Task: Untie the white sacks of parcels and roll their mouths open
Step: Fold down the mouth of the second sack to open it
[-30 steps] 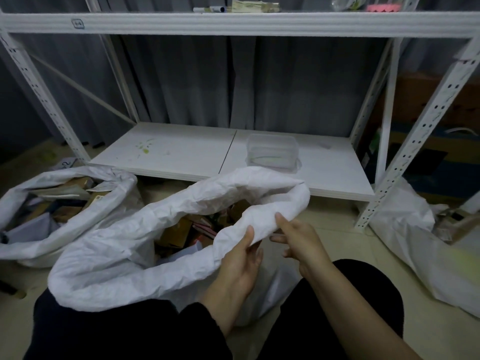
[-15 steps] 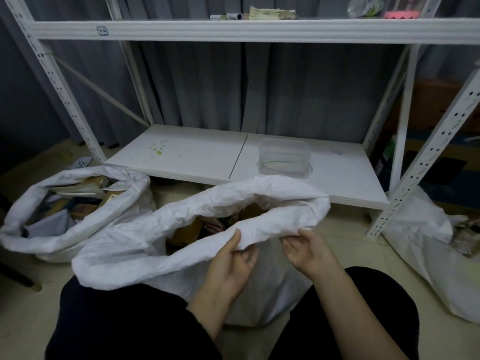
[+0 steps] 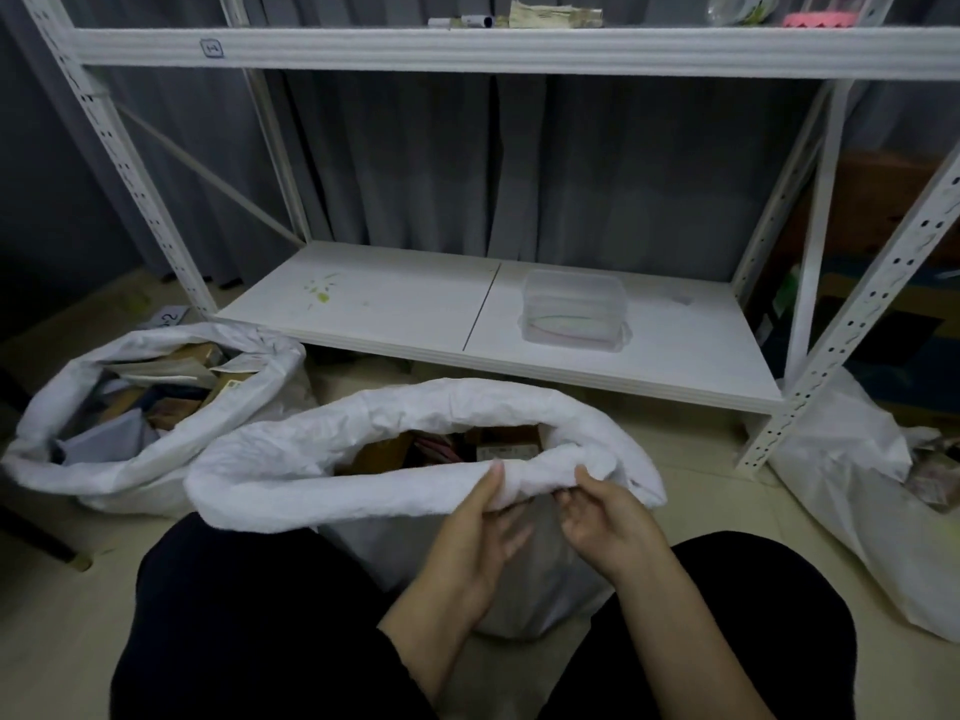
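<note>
A white woven sack [image 3: 363, 459] stands on the floor between my knees, its mouth rolled into a thick rim with brown parcels [image 3: 457, 449] showing inside. My left hand [image 3: 480, 532] holds the near rim from below, thumb on top. My right hand [image 3: 605, 517] pinches the rolled rim just to the right of it. A second sack [image 3: 119, 459] at the left has its mouth rolled open and is full of parcels. A third white sack [image 3: 852, 491] slumps at the right beside the rack leg.
A white metal rack [image 3: 852, 314] stands just behind the sacks; its low shelf [image 3: 395, 309] carries a clear plastic box [image 3: 571, 314]. Grey curtain hangs behind. My dark-trousered knees [image 3: 249, 615] flank the middle sack on the pale tiled floor.
The view has tilted and the rim has settled lower and flatter. Both hands have shifted along the near rim, rolling it further down; my right hand now grips the roll.
</note>
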